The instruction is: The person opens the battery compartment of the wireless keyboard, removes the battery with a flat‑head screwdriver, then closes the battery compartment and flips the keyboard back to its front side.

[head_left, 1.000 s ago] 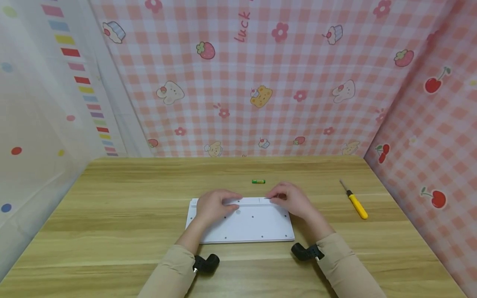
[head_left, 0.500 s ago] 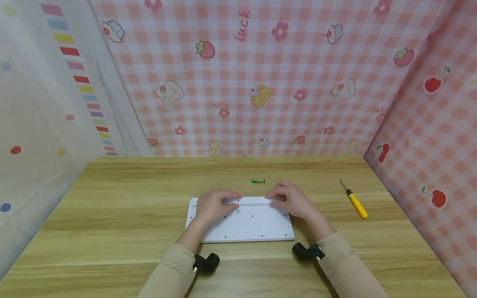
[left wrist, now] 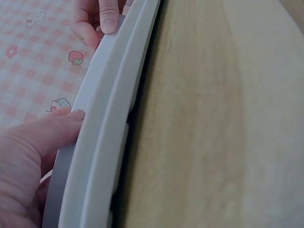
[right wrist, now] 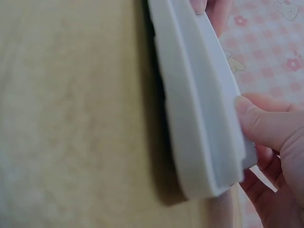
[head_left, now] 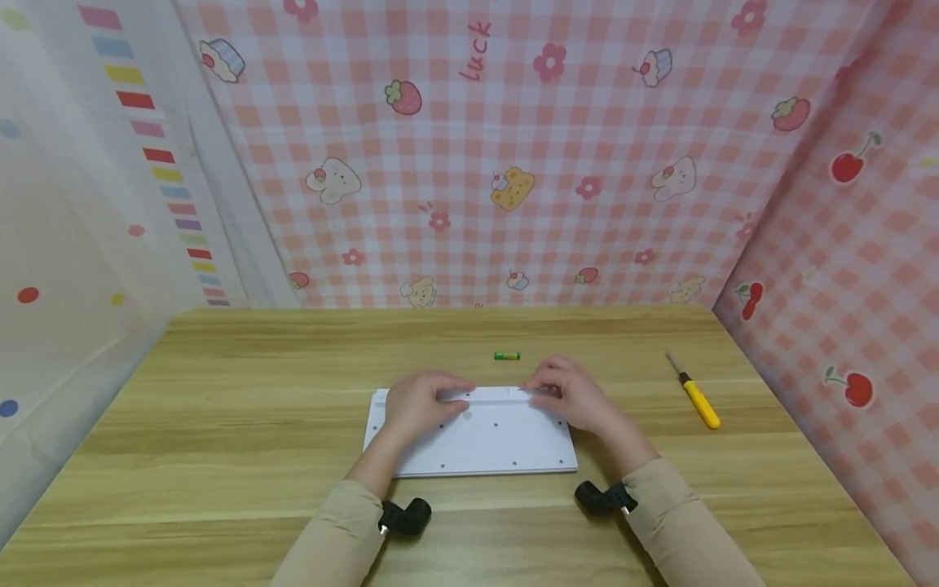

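Note:
A white keyboard (head_left: 484, 448) lies face down on the table, its back dotted with several dark screw holes and a raised strip along the far edge. My left hand (head_left: 416, 408) grips that strip left of centre, the thumb on the back and the fingers over the far edge. Near the far right corner my right hand (head_left: 575, 398) pinches the same edge; in the right wrist view its thumb (right wrist: 251, 114) presses the pale strip while the fingers go behind it. A short dark line shows between the right thumb and forefinger in the head view.
A green battery (head_left: 507, 356) lies just beyond the keyboard. To the right is a screwdriver (head_left: 700, 402) with a yellow handle, its tip pointing away. Patterned cloth (head_left: 469, 163) hangs behind the wooden table (head_left: 220, 456) and at both sides.

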{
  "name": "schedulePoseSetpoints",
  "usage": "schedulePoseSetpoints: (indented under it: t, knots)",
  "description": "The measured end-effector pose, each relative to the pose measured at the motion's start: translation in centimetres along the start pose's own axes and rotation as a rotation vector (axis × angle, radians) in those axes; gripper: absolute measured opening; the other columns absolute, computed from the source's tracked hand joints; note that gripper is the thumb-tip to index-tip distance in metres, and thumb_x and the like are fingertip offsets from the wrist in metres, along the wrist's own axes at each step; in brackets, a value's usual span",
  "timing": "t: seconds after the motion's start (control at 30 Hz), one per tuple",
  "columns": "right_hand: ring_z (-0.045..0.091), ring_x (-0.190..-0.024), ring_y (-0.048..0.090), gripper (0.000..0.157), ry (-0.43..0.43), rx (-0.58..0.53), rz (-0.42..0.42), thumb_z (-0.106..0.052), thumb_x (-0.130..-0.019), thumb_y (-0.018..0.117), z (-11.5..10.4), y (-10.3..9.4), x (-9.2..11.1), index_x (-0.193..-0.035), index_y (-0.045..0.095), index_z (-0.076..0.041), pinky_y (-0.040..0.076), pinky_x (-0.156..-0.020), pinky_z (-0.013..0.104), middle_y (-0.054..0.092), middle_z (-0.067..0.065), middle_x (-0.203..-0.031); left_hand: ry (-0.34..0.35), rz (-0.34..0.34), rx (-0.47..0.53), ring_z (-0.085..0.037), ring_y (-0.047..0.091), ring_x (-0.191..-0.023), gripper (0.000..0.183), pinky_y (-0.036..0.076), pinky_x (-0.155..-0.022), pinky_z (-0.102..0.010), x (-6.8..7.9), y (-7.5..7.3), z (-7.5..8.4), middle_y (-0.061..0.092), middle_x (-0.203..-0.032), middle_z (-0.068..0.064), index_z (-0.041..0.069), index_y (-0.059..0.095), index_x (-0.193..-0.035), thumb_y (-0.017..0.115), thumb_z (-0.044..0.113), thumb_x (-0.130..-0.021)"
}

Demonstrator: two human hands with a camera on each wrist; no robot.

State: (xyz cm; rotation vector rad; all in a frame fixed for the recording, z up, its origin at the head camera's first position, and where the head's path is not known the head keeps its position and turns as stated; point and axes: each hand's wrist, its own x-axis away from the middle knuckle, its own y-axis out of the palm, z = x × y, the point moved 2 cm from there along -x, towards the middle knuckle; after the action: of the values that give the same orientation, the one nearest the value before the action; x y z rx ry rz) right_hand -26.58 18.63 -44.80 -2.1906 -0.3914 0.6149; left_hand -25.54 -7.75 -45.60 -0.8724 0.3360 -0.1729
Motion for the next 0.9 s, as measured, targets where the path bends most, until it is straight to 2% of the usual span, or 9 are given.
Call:
schedulePoseSetpoints:
  t: [0.23, 0.5, 0.7, 0.9]
  knots:
    - [0.017, -0.092, 0.053, 0.018, -0.076, 0.02, 0.005, -0.001, -0.085, 0.075, -0.2, 0.3, 0.2, -0.095, 0.078, -0.015, 0.046, -0.078, 0.035, 0.063, -0.004, -0.096, 0.009, 0.0, -0.004, -0.018, 0.065, -0.109, 0.025, 0.045, -0.097, -0.044, -0.1, 0.0, -0.1, 0.072, -0.113, 0.009, 0.031, 0.077, -0.107, 0.081, 0.028, -0.082]
    - [0.022, -0.096, 0.053, 0.02, 0.022, -0.052, 0.009, -0.002, -0.087, 0.074, 0.7, -0.1, 1.1, -0.103, 0.077, -0.014, 0.047, -0.082, 0.039, 0.061, 0.003, -0.106, 0.015, -0.009, -0.019, -0.018, 0.064, -0.11, 0.025, 0.045, -0.098, -0.044, -0.2, 0.3, -0.3, 0.071, -0.114, 0.009, 0.033, 0.077, -0.107, 0.081, 0.029, -0.083]
    - [0.02, -0.091, 0.054, 0.033, 0.044, -0.032, 0.033, -0.004, -0.087, 0.076, 1.6, -0.9, 2.0, -0.119, 0.071, -0.008, 0.049, -0.079, 0.038, 0.064, 0.006, -0.108, 0.018, -0.004, -0.014, -0.017, 0.065, -0.109, 0.025, 0.045, -0.097, -0.043, -0.2, 0.4, -0.2, 0.071, -0.113, 0.01, 0.033, 0.077, -0.106, 0.081, 0.028, -0.083]
    - [0.024, -0.103, 0.06, 0.031, 0.083, -0.027, 0.017, -0.007, -0.088, 0.075, 2.2, -1.4, 2.4, -0.119, 0.071, -0.008, 0.048, -0.093, 0.047, 0.067, 0.006, -0.113, 0.006, -0.004, -0.01, -0.019, 0.064, -0.111, 0.025, 0.044, -0.098, -0.045, -0.1, 0.2, -0.1, 0.071, -0.115, 0.008, 0.031, 0.077, -0.107, 0.081, 0.027, -0.083]
